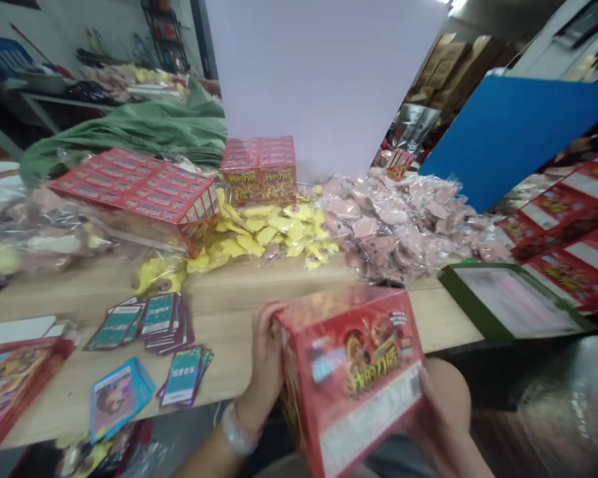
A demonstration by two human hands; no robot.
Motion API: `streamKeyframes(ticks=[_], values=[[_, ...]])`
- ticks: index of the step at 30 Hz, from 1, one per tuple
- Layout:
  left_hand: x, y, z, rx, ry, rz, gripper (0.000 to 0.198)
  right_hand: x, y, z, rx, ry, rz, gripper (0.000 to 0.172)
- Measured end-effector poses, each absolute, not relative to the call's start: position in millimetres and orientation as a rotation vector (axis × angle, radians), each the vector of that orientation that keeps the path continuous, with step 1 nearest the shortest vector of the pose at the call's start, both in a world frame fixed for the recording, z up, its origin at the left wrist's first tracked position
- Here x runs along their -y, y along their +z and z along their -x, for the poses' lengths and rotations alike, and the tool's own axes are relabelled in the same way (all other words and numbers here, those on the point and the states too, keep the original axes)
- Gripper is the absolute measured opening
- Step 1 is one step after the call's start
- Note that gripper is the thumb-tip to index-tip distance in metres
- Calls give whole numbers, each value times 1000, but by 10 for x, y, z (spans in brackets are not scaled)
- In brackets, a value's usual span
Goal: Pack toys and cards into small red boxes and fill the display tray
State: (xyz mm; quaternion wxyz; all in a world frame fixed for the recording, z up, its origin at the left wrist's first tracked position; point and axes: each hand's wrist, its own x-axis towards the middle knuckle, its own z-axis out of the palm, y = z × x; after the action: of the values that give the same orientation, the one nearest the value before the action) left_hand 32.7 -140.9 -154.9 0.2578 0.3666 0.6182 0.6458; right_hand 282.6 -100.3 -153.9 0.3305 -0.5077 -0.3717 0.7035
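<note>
A red printed cardboard box [363,372] with yellow lettering, cartoon figures and a white strip is tilted at the table's front edge, above my lap. My left hand [268,348] grips its left side, fingers curled over the upper corner. Against the box's lower right side presses my right hand [441,405]; its fingers are partly hidden by the box. Left of the box, stacks of teal-backed cards [167,322] lie on the wooden table [229,299]. Another fanned pile of blue-edged cards [119,395] sits nearer the front edge.
Behind lie heaps of bagged yellow pieces [269,229] and bagged pink pieces [393,219]. Wrapped red boxes [139,192] stand at the back left. A green tray [518,302] is at right, beside stacked red cartons [568,232]. A flat red package [20,378] lies far left.
</note>
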Motion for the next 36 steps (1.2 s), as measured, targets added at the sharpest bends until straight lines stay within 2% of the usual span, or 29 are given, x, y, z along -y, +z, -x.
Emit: streamKeyframes(ticks=[3, 7, 10, 15, 20, 26, 30, 33, 36], values=[[1659, -1495, -280, -1943, 1957, -1413, 52, 598, -1433, -2351, 1101, 1817, 1196, 51], [1825, -1747, -371, -2137, 1613, -1689, 37, 168, -1497, -1750, 1177, 1905, 1169, 49], [1863, -1998, -402, -2011, 1502, -1694, 50, 60, -1580, -1632, 1199, 1912, 1200, 50], [1844, -2228, -173, -1807, 1556, -1333, 47, 136, -1822, -1841, 1259, 1777, 1251, 58], [1740, -2421, -26, -1733, 1226, -1538, 82, 305, -2308, -1906, 1329, 1474, 1343, 47], [1693, -2485, -98, -1908, 1136, -1570, 77, 368, -2474, -2012, 1467, 1314, 1353, 32], [1713, -2462, -118, -1950, 1117, -1578, 91, 583, -2475, -2213, 1587, 1288, 1345, 33], [1733, -2463, -126, -1959, 1128, -1581, 109, 733, -2481, -2262, 1666, 1292, 1318, 44], [1743, -2476, -128, -1917, 1155, -1633, 105, 790, -2429, -2133, 1676, 1290, 1290, 48]])
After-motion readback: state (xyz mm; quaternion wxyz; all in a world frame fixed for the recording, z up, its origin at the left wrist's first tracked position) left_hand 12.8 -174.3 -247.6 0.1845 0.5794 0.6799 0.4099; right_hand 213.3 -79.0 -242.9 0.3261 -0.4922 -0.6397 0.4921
